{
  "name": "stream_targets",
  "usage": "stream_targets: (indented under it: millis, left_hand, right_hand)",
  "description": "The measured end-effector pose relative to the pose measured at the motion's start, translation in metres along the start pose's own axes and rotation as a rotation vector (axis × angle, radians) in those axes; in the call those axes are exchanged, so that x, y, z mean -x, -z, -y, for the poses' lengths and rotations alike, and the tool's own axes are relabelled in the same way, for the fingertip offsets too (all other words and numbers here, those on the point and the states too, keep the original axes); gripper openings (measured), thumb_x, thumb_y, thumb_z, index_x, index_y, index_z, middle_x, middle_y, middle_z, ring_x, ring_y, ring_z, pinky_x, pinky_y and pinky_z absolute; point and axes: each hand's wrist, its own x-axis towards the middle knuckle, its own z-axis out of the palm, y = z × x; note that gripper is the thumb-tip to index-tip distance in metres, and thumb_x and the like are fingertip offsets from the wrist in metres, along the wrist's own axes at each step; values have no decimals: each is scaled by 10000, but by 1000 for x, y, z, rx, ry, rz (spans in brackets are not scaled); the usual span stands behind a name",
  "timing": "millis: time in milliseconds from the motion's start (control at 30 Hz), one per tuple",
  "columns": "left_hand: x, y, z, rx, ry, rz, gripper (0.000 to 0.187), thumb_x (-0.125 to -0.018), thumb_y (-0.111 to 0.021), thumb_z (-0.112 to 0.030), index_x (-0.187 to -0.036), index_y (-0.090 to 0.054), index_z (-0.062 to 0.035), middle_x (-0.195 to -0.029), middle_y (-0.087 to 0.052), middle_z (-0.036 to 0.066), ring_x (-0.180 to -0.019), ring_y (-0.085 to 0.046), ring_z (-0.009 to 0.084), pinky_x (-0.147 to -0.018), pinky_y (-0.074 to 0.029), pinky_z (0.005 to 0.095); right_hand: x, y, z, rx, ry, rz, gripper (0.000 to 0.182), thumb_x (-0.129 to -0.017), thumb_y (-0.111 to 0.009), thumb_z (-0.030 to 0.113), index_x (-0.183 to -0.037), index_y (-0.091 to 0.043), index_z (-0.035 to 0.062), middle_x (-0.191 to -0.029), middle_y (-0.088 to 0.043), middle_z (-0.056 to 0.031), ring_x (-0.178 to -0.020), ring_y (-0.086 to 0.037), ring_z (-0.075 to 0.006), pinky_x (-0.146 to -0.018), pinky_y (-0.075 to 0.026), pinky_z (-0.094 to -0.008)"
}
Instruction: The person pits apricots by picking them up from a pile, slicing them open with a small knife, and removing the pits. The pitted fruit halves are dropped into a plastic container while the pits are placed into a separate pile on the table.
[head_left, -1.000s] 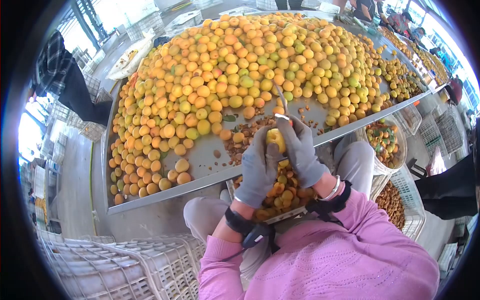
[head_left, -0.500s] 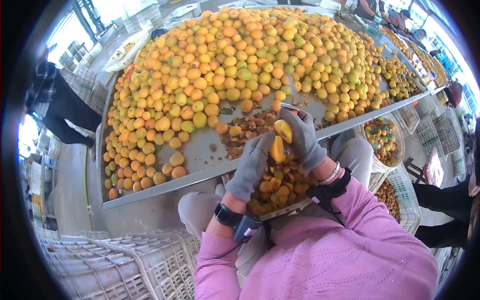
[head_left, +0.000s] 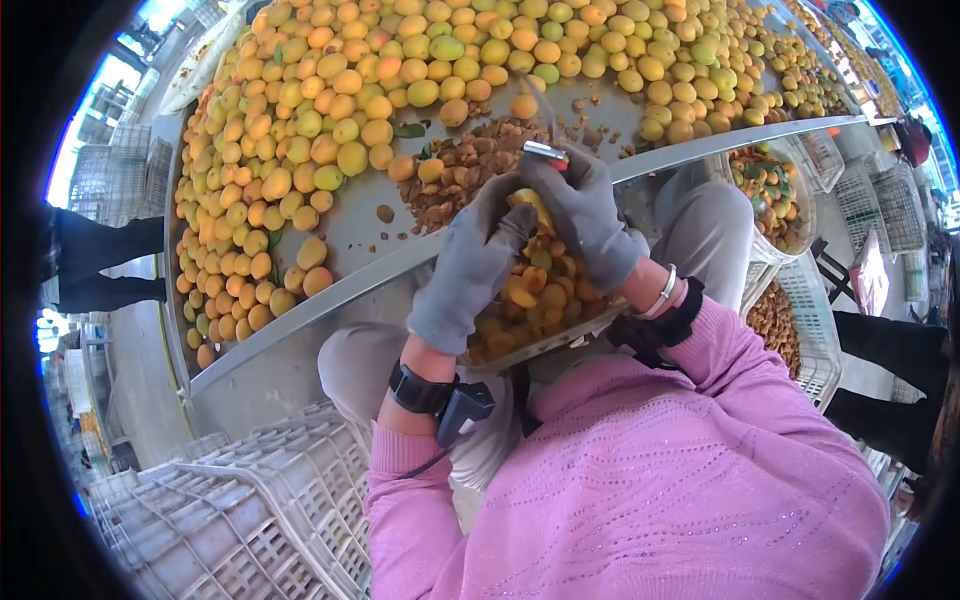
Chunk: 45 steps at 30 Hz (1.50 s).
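My left hand (head_left: 470, 255), in a grey glove, has its fingers closed round a yellow-orange fruit piece (head_left: 530, 208). Close beside it, my right hand (head_left: 580, 205), gloved too, grips a knife (head_left: 545, 151) with a metal and red part showing and a blurred blade pointing up. The right fingertips meet the left ones near the fruit. Below both hands, a container of cut fruit (head_left: 545, 290) rests at my lap. Just beyond the hands lies a pile of brown pits (head_left: 465, 170) on the metal table (head_left: 360, 245).
Whole orange and green fruits (head_left: 330, 110) are heaped on the table. White crates (head_left: 240, 510) stand at lower left. A basket of fruit (head_left: 770, 195) and a crate of pits (head_left: 785, 320) are at right. People's dark-clothed legs (head_left: 885, 365) show at both sides.
The view has tilted down and shifted. Both hands have come closer together, and the two fruit halves that showed apart are now mostly hidden between the fingers.
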Motion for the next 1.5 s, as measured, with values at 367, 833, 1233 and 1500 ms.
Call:
stream_targets:
  millis: [367,833,1233,1500]
  left_hand:
    - [-7,4,-2,827,119,-271,148,-900,-639,-153,-995,-569,-64,-883,-594,30,-833,-621,131,-683,-520,273]
    - [-21,8,20,983,274,-270,328,-989,-529,-379,-1048,-581,-61,-803,-619,27,-670,-639,131,-513,-496,251]
    - [-40,11,24,269,-58,-594,335,-996,-538,-221,-835,-646,52,-684,-581,-24,-640,-455,38,-564,-379,235]
    - [-46,13,26,248,-57,-609,305,-1003,-531,-217,-864,-643,30,-718,-576,-20,-659,-496,68,-577,-396,239]
  right_hand:
    - [-29,-37,52,-265,-99,-47,162,-883,-680,164,-902,-671,3,-708,-621,5,-547,-513,-50,-483,-396,-207]
    - [-33,-79,61,-255,191,85,152,-908,-667,145,-910,-655,-6,-700,-604,7,-551,-522,-36,-464,-386,-200]
    - [-71,-85,51,-449,-102,68,209,-888,-667,193,-774,-582,39,-548,-474,20,-387,-386,-71,-368,-283,-238]
    - [-92,-71,22,-723,-472,-44,226,-952,-582,231,-787,-488,107,-546,-297,72,-415,-245,-64,-387,-198,-240]
